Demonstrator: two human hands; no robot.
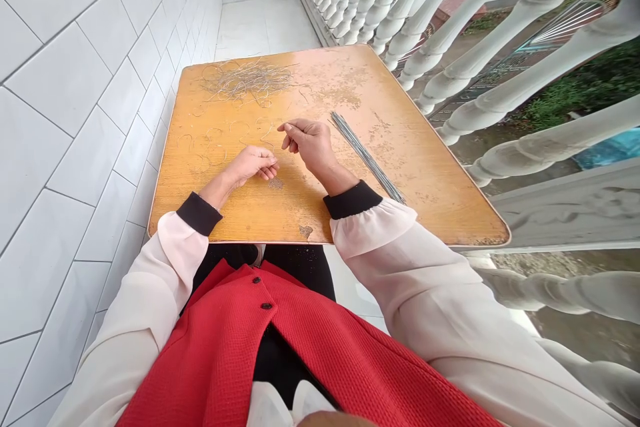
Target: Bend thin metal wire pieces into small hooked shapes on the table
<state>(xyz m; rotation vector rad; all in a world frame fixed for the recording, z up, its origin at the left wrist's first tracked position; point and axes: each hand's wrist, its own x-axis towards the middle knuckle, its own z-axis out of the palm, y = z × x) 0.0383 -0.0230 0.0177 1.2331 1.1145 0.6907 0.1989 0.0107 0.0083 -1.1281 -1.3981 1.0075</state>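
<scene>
wire bundle (367, 157) | straight, right | wire tangle (250, 81) | far left | wire pieces (268, 141) | curved

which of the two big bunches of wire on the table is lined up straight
The bundle beside the right hand, on its right: its strands lie straight together, while the far-left pile is a loose tangle.

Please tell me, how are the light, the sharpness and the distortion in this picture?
Head view: soft daylight, no hard shadows; the balusters stretch and slant toward the right edge, likely wide-lens distortion; the greenery beyond is smeared; the tangled wires are too fine to separate.
</scene>
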